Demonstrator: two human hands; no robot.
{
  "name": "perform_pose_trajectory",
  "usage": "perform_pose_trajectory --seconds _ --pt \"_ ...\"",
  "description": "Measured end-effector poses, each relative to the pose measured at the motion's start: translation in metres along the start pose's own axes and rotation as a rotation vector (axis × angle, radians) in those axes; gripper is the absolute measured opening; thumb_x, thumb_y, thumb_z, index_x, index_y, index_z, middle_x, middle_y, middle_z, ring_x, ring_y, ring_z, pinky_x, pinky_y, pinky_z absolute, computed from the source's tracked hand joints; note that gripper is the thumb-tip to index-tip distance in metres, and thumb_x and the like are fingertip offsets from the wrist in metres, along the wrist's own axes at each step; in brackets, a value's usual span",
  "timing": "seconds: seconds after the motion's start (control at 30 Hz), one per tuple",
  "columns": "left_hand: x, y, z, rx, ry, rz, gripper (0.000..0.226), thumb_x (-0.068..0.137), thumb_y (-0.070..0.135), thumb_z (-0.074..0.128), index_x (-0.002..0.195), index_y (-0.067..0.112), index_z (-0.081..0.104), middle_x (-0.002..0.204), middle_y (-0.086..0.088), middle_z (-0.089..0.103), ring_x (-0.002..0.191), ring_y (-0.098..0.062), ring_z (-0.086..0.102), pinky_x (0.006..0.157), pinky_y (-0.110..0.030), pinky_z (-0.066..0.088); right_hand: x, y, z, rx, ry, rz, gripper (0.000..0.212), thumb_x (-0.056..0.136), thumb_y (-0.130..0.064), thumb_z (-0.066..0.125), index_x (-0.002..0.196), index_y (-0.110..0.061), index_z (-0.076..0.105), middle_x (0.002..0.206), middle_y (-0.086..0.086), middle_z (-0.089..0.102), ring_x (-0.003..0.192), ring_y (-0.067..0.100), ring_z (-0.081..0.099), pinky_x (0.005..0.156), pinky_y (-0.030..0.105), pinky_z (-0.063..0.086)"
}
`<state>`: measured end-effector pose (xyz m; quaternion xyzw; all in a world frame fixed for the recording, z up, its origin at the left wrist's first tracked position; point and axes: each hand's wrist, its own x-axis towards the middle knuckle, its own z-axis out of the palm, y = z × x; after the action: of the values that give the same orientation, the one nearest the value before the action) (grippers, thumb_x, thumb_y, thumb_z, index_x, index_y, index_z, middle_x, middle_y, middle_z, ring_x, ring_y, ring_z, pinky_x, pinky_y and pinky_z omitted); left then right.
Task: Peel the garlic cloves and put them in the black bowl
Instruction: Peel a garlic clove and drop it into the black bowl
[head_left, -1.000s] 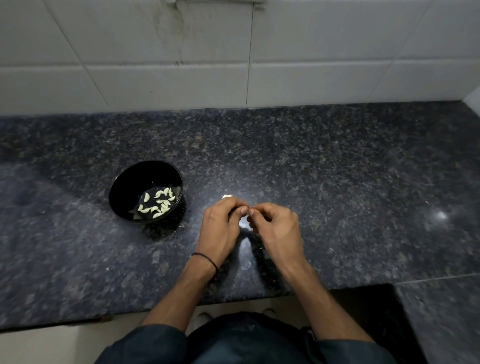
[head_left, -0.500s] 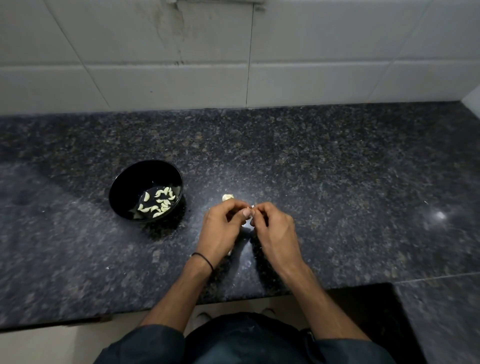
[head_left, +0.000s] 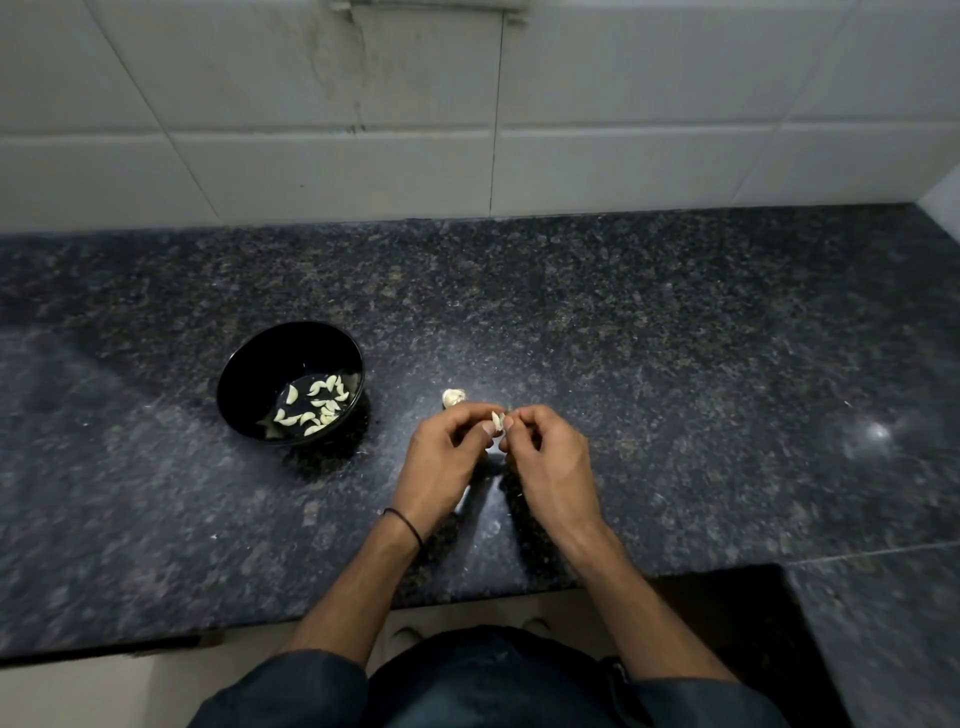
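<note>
Bowl (head_left: 235, 364) on counter (head_left: 675, 364), cloves (head_left: 317, 402) inside; left hand (head_left: 441, 462) right of bowl; garlic piece (head_left: 453, 397) just behind it.

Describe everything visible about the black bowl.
The black bowl is round and deep, glossy and smooth, perhaps plastic or glazed ceramic. It stands upright on the dark speckled counter, toward the person's left. Pale peeled garlic cloves lie scattered on its bottom, more toward its right side. Nothing else touches it; the left hand works to its right, clear of it.
</note>
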<state>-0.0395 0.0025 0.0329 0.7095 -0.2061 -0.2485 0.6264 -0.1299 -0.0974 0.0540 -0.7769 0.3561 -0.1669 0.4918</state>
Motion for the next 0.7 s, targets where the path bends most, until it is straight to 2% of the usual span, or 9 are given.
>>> perform_pose_trajectory --seconds 0.1,0.17,0.23,0.37,0.47,0.57,0.7 --pt "-0.0008 0.0004 0.0006 -0.022 0.001 -0.011 0.020 0.096 0.004 0.061 0.106 0.013 0.075 0.100 0.001 0.076 0.092 -0.012 0.069 0.088 -0.038 0.056 0.0005 0.0026 0.0008 0.008 0.010 0.011 0.015 0.100 -0.026 0.058 0.100 -0.016 0.070 0.083 -0.004 0.073 0.073 0.006 0.067 0.071 0.033 0.056" --pt "-0.0009 -0.0001 0.0011 -0.033 0.001 -0.021 0.021 0.096 0.004 0.061 0.108 0.014 0.075 0.102 0.001 0.076 0.092 -0.010 0.068 0.088 -0.036 0.055 0.0003 0.0026 0.0010 0.017 0.007 0.012 0.015 0.100 -0.026 0.058 0.099 -0.017 0.070 0.082 -0.004 0.072 0.073 0.006 0.066 0.071 0.035 0.056" --pt "-0.0015 -0.0002 0.0012 -0.061 -0.006 -0.034 0.024 0.096 0.004 0.061 0.111 0.018 0.074 0.100 0.001 0.075 0.090 -0.009 0.067 0.085 -0.034 0.055 0.0001 0.0026 0.0005 0.024 0.007 0.009 0.014 0.100 -0.025 0.058 0.099 -0.017 0.069 0.082 -0.005 0.072 0.072 0.004 0.065 0.070 0.033 0.055" --pt "-0.0036 0.0025 0.0015 -0.105 -0.036 -0.037 0.027 0.096 0.003 0.061 0.113 0.020 0.073 0.090 0.003 0.072 0.083 -0.008 0.064 0.076 -0.026 0.053 -0.0004 0.0031 -0.0007 0.026 0.006 0.003 0.014 0.100 -0.023 0.058 0.097 -0.015 0.069 0.078 -0.007 0.070 0.067 -0.003 0.061 0.064 0.021 0.048" --pt "-0.0042 0.0034 0.0023 -0.120 -0.027 -0.057 0.021 0.096 0.006 0.062 0.110 0.015 0.074 0.096 0.001 0.075 0.087 -0.008 0.067 0.078 -0.030 0.055 -0.0020 0.0027 -0.0007 0.032 -0.003 -0.003 0.014 0.100 -0.023 0.058 0.096 -0.016 0.069 0.078 -0.007 0.070 0.067 -0.004 0.061 0.062 0.016 0.046" --pt "-0.0043 0.0014 0.0026 -0.129 -0.011 -0.076 0.015 0.095 0.009 0.065 0.106 0.012 0.075 0.099 -0.004 0.076 0.091 -0.016 0.070 0.082 -0.037 0.058 -0.0022 0.0026 -0.0001 0.020 -0.011 -0.009 0.014 0.100 -0.025 0.058 0.097 -0.017 0.069 0.080 -0.007 0.071 0.071 -0.002 0.064 0.062 0.014 0.047" --pt "-0.0026 -0.0030 0.0018 -0.105 0.010 -0.085 0.017 0.094 0.003 0.064 0.102 0.013 0.076 0.092 0.000 0.076 0.084 -0.011 0.068 0.082 -0.039 0.058 -0.0029 0.0048 0.0001 -0.002 -0.014 -0.011 0.014 0.101 -0.024 0.057 0.095 -0.016 0.068 0.078 -0.007 0.068 0.067 -0.001 0.061 0.060 0.014 0.045"
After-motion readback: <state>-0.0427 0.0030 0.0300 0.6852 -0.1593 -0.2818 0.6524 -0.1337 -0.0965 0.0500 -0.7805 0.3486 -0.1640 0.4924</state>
